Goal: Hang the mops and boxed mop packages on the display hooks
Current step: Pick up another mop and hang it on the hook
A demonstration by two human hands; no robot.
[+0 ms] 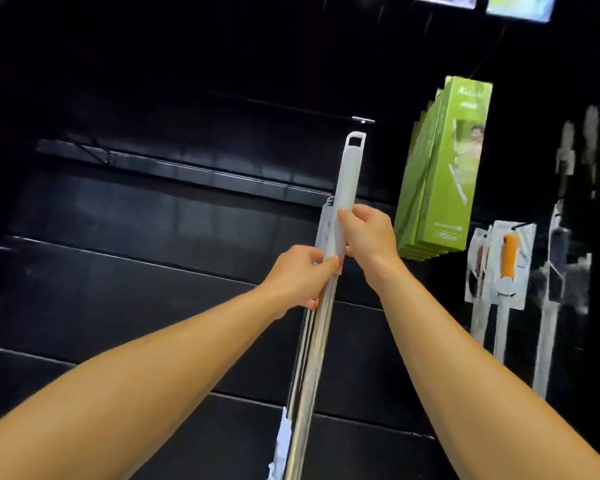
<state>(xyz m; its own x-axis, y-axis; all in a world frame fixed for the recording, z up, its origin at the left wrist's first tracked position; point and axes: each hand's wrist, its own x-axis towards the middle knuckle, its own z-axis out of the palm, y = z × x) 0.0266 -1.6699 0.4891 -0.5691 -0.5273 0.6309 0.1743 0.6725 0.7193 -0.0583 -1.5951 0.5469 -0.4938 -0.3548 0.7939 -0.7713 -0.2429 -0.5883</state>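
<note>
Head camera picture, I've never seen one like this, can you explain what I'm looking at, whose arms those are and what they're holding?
There is one picture, taken by a wide-angle camera worn on a person's head, looking forward and down. No machine is involved: the two bare arms belong to the wearer. The left hand and the right hand both grip a mop handle, white at the top with a silvery pole below. Its top end has a hanging loop, just under a bare metal display hook, not yet on it. Behind stands a dark display wall. To the right hang green boxed mop packages, and further right more packaged mops, one with an orange grip.
</note>
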